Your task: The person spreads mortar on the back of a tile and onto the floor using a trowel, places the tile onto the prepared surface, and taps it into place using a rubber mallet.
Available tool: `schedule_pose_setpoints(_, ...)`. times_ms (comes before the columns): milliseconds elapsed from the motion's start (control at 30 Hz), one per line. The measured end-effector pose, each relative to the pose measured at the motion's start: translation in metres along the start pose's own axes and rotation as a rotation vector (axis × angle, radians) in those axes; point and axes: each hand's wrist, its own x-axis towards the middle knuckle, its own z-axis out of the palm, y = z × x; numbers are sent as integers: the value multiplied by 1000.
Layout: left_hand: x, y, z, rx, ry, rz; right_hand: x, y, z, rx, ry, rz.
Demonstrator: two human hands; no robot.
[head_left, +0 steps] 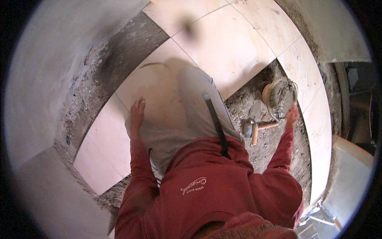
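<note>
Tile laying at the bedding stage: the person knelt on pale floor tiles [223,44], reaching for mortar.
The left hand [137,111] lay flat, fingers spread, bearing on a smooth square tile and holding nothing. The right hand [292,113] touched the rim of a round mortar pan [278,95] full of wet grey mix; whether its fingers gripped the rim could not be told. The pan stood on the rough gravelly bed [274,147] at the tiled floor's right edge, a wooden-handled hammer [254,129] just beside it. Judged next: mortar onto the bare bed.
</note>
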Motion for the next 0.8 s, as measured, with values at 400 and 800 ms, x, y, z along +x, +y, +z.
schedule_pose_setpoints(400,-54,54,13,-435,61,40,105,-290,-36,1172,-456,984)
schedule_pose_setpoints(800,35,87,123,-1558,-157,19,139,-610,0,1684,-1099,537)
